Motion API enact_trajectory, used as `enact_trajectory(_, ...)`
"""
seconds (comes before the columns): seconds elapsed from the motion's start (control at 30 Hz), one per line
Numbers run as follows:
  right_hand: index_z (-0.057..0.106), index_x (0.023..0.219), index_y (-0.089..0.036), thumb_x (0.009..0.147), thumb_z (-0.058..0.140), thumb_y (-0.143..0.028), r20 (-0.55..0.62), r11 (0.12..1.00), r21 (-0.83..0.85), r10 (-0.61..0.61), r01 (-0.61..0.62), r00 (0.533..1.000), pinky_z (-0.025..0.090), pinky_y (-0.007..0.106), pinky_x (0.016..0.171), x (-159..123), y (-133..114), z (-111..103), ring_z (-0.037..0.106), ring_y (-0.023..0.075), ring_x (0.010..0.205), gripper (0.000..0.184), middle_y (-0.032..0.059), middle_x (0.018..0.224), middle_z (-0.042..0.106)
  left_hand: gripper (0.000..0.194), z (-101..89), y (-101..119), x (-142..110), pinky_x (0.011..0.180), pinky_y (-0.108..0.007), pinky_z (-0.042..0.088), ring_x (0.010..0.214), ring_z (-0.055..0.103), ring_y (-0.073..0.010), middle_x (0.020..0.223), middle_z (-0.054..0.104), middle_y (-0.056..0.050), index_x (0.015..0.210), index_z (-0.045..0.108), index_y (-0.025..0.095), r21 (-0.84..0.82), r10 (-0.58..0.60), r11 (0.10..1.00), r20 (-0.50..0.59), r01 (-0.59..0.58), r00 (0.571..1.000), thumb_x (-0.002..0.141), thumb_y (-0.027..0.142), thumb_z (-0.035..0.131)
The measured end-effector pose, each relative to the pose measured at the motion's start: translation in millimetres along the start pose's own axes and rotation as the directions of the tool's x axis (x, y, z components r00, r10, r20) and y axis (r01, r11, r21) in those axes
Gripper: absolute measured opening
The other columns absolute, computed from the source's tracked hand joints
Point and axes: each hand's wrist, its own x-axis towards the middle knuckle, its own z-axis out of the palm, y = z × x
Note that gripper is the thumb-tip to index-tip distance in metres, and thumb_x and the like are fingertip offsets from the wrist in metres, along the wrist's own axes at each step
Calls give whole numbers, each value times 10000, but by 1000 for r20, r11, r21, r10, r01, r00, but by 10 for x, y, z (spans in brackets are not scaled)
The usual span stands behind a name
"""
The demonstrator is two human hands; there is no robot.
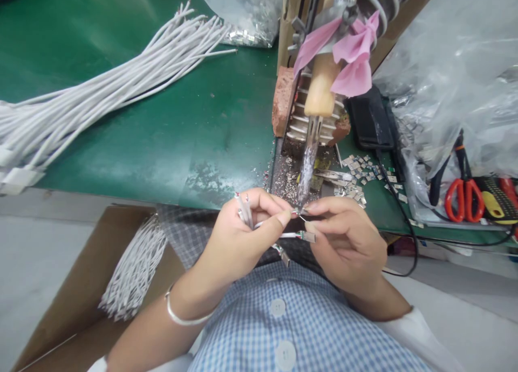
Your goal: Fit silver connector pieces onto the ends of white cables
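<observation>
My left hand [246, 229] is closed around several white cables [247, 212], their stripped ends poking up between the fingers. Two of these cables end below the hand in metal USB connectors [308, 236], with small coloured wires at the joint. My right hand [343, 239] is closed, thumb and forefinger pinching a small metal piece that looks like a USB connector, mostly hidden by the fingertips. Both sets of fingertips nearly meet right under the tip of a soldering iron [308, 161]. The iron hangs tip down, with a wooden handle and a pink cloth tied around its mount.
A bundle of white cables [121, 86] lies on the green table [182, 140]. Loose connectors [360, 172] are scattered right of the iron, near a black phone-like device [371, 118], red-handled pliers [464, 199] and plastic bags [461, 75]. A cardboard box [76, 291] with cables stands lower left.
</observation>
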Motion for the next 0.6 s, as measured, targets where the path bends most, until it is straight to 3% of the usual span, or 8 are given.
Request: enact_trajectory(0.6, 641, 881, -205, 798, 660, -14, -50, 999, -14, -49, 48, 998, 602, 294, 752, 36, 35, 49, 682, 141, 864, 209, 19, 923, 691, 160, 14, 51, 25, 597, -123, 523, 661, 648, -59, 757, 730, 46, 675, 679, 186, 73, 17, 997, 4, -18, 1000, 770, 61, 712)
